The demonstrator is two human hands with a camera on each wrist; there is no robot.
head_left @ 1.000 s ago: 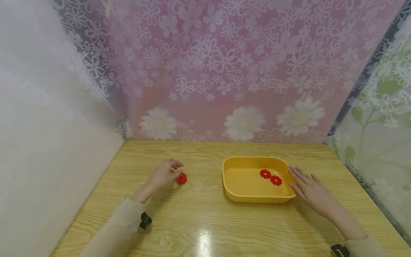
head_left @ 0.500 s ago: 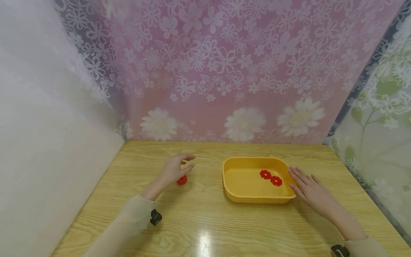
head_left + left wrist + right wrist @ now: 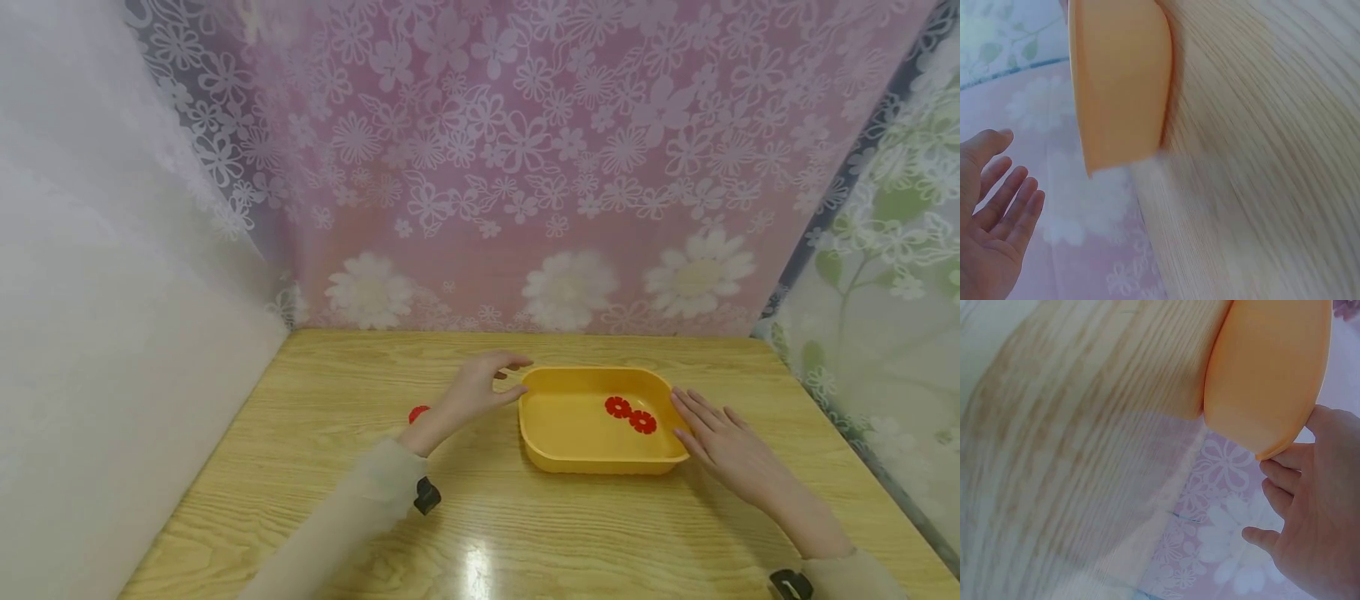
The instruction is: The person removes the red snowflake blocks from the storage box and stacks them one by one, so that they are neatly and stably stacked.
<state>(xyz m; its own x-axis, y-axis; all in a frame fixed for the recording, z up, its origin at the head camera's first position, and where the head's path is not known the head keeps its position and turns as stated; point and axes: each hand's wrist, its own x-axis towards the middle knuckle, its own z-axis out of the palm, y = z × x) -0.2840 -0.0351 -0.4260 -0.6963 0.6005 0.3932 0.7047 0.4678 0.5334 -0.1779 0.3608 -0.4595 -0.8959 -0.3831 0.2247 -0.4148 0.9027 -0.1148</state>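
Observation:
A yellow plastic tray (image 3: 558,425) stands on the table in the head view. Inside it, toward the right, lie two red notched discs (image 3: 618,407), edge to edge. My left hand (image 3: 480,387) hovers at the tray's left rim, thumb and fingers apart and nothing between them. In the left wrist view its palm (image 3: 994,231) shows bare beside the tray wall (image 3: 1122,81). My right hand (image 3: 727,450) rests on the right rim with straight fingers, also seen touching the rim in the right wrist view. Behind my left wrist, another red piece (image 3: 418,413) on the table is partly hidden.
The wooden table (image 3: 570,533) reaches back to a pink floral curtain (image 3: 480,208). A pale sheet (image 3: 127,333) borders the left side, and a green floral cloth (image 3: 892,333) the right. Each wrist wears a black device (image 3: 427,496).
My left hand has moved right, away from the red piece on the table, over to the tray's left rim. My right hand has stayed on the right rim.

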